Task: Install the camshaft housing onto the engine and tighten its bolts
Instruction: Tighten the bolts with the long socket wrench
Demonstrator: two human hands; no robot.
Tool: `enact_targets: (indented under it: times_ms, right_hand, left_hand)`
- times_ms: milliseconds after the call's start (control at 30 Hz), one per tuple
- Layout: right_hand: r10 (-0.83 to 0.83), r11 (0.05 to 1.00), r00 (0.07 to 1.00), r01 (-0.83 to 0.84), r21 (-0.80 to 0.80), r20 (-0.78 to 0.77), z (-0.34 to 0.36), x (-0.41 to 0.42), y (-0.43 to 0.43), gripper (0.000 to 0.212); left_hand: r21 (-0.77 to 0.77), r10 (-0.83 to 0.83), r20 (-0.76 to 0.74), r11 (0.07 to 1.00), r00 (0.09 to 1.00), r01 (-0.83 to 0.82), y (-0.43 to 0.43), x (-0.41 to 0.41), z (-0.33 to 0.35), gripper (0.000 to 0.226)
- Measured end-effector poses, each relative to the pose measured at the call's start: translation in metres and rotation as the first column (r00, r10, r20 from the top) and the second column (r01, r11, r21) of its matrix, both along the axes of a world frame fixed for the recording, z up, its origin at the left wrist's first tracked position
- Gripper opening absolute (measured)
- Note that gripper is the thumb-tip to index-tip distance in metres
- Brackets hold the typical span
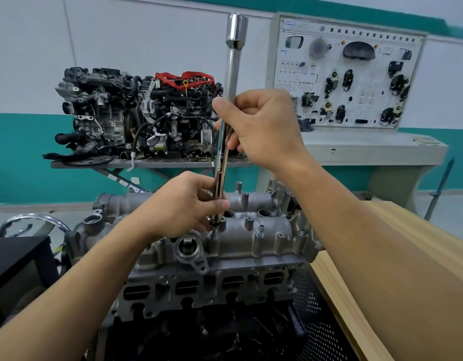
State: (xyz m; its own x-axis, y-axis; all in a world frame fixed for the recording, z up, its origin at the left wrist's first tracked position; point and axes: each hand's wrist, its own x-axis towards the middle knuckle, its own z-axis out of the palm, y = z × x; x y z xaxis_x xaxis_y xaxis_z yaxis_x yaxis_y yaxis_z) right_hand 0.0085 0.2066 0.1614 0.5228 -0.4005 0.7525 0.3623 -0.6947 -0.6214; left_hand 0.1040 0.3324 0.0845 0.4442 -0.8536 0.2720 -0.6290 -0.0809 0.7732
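The grey cast camshaft housing [264,230] sits on top of the engine [212,285] at the centre. A long chrome extension bar [231,82] stands nearly upright, its socket end at the top and its lower tip over a bolt [213,233] on the housing's near row. My left hand [183,204] pinches the bar's lower end just above the bolt. My right hand [261,126] grips the bar at mid-length. More bolt heads [302,232] show along the housing's near edge.
A wooden bench top [397,254] runs along the right. A black box [19,261] stands at the left. Behind, two complete engines [136,113] sit on a stand, and a training board [345,71] rises over a grey cabinet. Perforated black mesh [316,321] lies below.
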Motion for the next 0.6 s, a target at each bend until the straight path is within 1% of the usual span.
enact_targets:
  times_ms: [133,233,333,500,600]
  right_hand:
    - [0.027,0.999,1.0,-0.027,0.044,0.0,0.002,-0.005,-0.005,0.027]
    - [0.09,0.991,0.994,-0.096,0.094,0.069,0.01,-0.007,-0.004,0.024]
    - [0.13,0.988,0.988,-0.136,0.075,0.082,0.02,-0.012,-0.006,0.024]
    - [0.077,0.996,0.996,-0.078,0.036,0.037,0.03,-0.026,-0.024,0.024]
    - [0.016,0.998,1.0,-0.017,0.06,0.022,0.026,-0.038,-0.038,0.025]
  left_hand:
    - [-0.033,0.011,0.022,0.999,1.0,-0.01,-0.002,-0.005,0.002,0.014]
    - [-0.095,-0.004,0.032,0.995,0.999,0.007,-0.004,-0.01,0.008,0.006]
    - [-0.142,-0.026,0.012,0.99,1.0,0.027,-0.01,-0.013,0.014,0.011]
    - [-0.169,-0.114,-0.029,0.98,0.993,0.108,-0.039,-0.024,0.016,0.009]
    - [-0.166,-0.144,-0.007,0.976,0.99,0.141,-0.054,-0.027,0.015,0.022]
